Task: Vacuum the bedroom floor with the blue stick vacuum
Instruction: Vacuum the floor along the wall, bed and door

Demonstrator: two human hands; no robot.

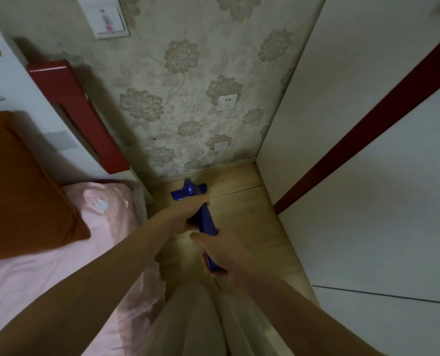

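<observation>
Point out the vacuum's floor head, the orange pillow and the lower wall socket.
vacuum's floor head (179, 195): head view, on the blue bar left of the neck.
orange pillow (21, 191): head view, middle of its face.
lower wall socket (227, 102): head view, centre of the white plate.

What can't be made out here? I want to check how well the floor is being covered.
All in the head view:
- Vacuum shaft: partly covered by the left hand and right hand.
- Vacuum head: its near edge sits behind the left hand.
- Floor near the feet: hidden by arms and legs.
- Under the bed: hidden by bedding.
</observation>
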